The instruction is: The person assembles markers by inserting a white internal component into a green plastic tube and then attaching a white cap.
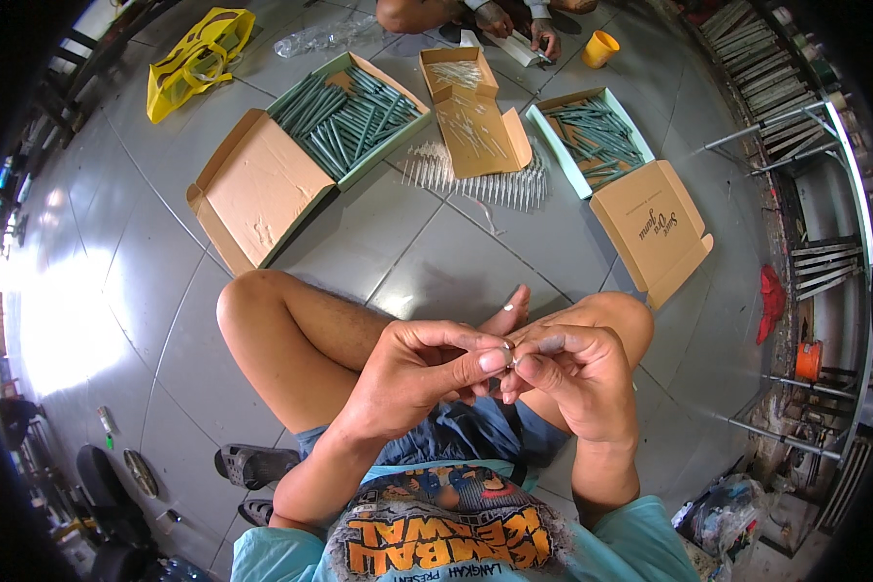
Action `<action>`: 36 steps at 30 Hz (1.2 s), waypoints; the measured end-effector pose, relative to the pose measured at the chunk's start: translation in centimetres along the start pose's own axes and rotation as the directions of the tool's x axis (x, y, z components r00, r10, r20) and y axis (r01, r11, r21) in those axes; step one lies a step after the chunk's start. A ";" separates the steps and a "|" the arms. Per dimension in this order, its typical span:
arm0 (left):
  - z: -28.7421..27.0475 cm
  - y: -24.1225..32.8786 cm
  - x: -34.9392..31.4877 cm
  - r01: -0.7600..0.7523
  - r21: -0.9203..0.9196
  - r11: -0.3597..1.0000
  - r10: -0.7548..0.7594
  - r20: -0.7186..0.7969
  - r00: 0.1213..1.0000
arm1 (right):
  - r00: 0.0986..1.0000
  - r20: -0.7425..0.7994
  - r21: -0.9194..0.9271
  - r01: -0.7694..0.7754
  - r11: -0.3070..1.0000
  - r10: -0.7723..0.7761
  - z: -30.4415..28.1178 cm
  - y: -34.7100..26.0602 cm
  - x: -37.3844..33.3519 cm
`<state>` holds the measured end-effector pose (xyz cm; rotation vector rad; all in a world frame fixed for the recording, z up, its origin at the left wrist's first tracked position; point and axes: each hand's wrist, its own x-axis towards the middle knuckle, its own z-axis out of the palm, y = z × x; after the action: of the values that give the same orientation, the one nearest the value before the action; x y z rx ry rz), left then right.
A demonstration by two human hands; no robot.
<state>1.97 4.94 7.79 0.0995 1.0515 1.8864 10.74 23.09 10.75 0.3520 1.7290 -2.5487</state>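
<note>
Above my crossed legs, my left hand (398, 378) and my right hand (580, 383) meet, thumbs and fingers pinched around something tiny. Only a small pale glint shows between the fingertips, so its kind is hidden. Ahead on the left, an open cardboard box (258, 184) holds many dark green pen-like sticks (344, 121). A similar box (648, 228) with more of these green sticks (597, 136) lies ahead on the right. Between them sits a smaller brown box (470, 155) with thin clear pieces inside. More slender clear pointed pieces (514, 191) lie in a row beside it.
Across the floor, another person's hands (545, 41) are at a white narrow box (520, 50) near an orange cup (600, 48). A yellow bag (199, 63) and clear plastic (325, 37) lie far left. Sandals (254, 466) are near my left; metal racks (824, 267) line the right.
</note>
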 end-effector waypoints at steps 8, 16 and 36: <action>0.0 0.0 0.1 -0.001 0.005 1.000 0.001 -0.002 1.000 | 1.000 -0.002 0.005 0.005 1.000 -0.005 0.1 0.0 0.1; 0.2 0.3 0.0 0.022 -0.002 1.000 -0.022 -0.006 1.000 | 1.000 -0.001 0.018 0.000 1.000 0.000 -0.1 0.2 0.2; -0.1 -0.1 0.0 0.008 0.002 1.000 -0.008 -0.008 1.000 | 1.000 0.000 0.023 0.002 1.000 -0.002 -0.1 0.4 0.1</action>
<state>1.94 4.87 7.66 0.0885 1.0578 1.8798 10.68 23.03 10.35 0.3512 1.7019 -2.5726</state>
